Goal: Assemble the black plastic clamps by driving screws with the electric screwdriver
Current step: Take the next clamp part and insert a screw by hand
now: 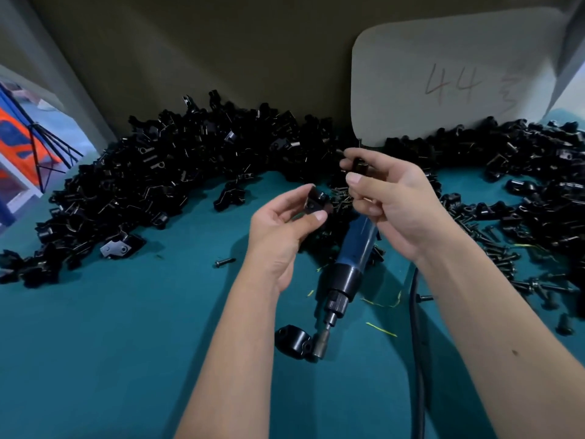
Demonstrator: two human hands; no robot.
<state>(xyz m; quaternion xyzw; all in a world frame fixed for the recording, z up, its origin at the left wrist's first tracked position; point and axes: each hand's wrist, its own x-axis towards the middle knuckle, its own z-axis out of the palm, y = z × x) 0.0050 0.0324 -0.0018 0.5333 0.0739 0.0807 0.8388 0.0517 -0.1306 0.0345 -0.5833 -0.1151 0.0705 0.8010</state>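
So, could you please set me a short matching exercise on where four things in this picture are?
Things:
1. electric screwdriver
2. clamp half
3. lone screw
4. card marked 44

Places:
A. leaning against the back wall
B. pinched in the left hand
C. lying alone on the teal table
D. gripped in the right hand

Pairs: 1-D, 2-B, 3-C, 4-A

Dim, cool light overall — brighter daylight leaks in at the far left edge. Soft shadows fall under the arms on the green table (110,343). Wide-angle bending warps the edges — slightly blurry throughout.
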